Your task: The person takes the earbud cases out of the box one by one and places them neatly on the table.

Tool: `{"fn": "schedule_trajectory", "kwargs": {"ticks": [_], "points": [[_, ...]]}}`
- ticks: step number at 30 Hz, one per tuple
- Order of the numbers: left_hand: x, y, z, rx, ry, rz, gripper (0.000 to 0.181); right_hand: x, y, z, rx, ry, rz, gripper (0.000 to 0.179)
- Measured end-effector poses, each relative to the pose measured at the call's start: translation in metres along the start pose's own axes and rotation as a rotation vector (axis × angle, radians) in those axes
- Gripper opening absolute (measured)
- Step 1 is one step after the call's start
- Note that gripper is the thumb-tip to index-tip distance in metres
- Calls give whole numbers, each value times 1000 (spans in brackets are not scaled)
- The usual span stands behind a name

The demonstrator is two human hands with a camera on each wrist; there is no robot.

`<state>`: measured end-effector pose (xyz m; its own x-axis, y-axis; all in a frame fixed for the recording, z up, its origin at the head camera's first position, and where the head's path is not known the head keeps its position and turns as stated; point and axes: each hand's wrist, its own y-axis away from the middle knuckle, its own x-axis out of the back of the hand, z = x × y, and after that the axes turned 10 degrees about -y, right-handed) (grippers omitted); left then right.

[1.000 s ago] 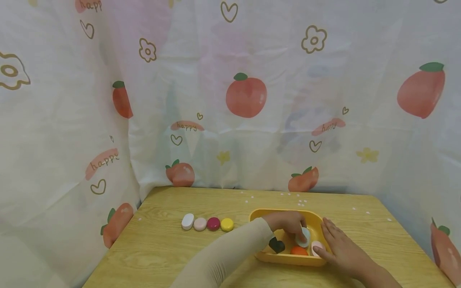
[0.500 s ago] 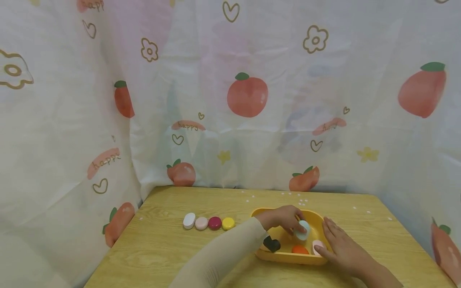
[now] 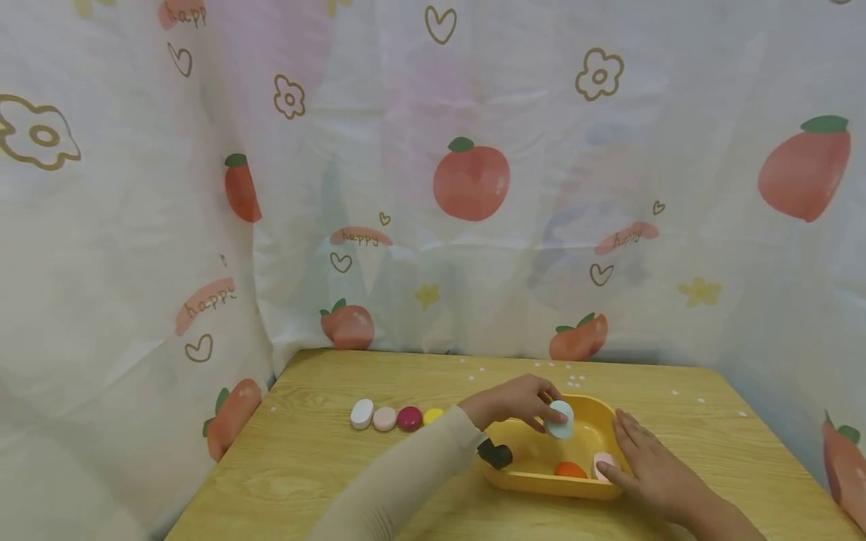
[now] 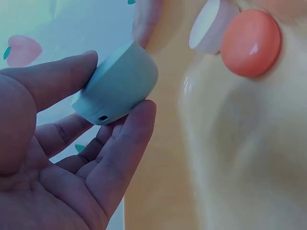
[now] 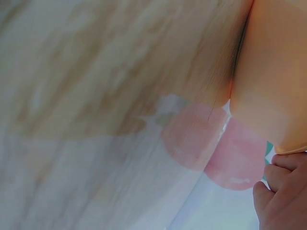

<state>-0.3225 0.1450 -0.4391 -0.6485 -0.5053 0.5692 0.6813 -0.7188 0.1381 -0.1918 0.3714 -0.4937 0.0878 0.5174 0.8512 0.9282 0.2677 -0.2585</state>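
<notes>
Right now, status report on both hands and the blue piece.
Left hand pinches pale blue piece above yellow tray. Right hand flat on tray rim. Nothing blocking.

Left of grip: open tabletop (image 3: pixel 325 466) up to the row of four discs (image 3: pixel 395 418).
Below grip: yellow tray (image 3: pixel 541 481) holding orange disc (image 3: pixel 570 470) and pink disc (image 3: pixel 604 461).
Right of grip: right hand (image 3: pixel 649 469) on the tray rim blocks passage.
Behind: curtain (image 3: pixel 473 225) closes off the table.

Table (image 3: pixel 325 466): wood-grain | row on it: white (image 3: pixel 361 414), pink (image 3: pixel 384 418), magenta (image 3: pixel 409 418), yellow (image 3: pixel 433 415) ovals, which we judge probably touching | backdrop: peach-print curtain (image 3: pixel 203 225)
</notes>
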Motion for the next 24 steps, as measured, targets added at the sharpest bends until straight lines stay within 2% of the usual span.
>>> {"fn": "schedule_trajectory", "kwargs": {"ticks": [8,13,24], "points": [[15,16,-12,-33,61,-14,22,1,1,0,15,11,17,77],[25,29,-19,-51,76,1,24,1,-1,1,22,19,18,78],[40,47,-35,-32,68,49,23,1,-1,5,18,3,-8,79]]}}
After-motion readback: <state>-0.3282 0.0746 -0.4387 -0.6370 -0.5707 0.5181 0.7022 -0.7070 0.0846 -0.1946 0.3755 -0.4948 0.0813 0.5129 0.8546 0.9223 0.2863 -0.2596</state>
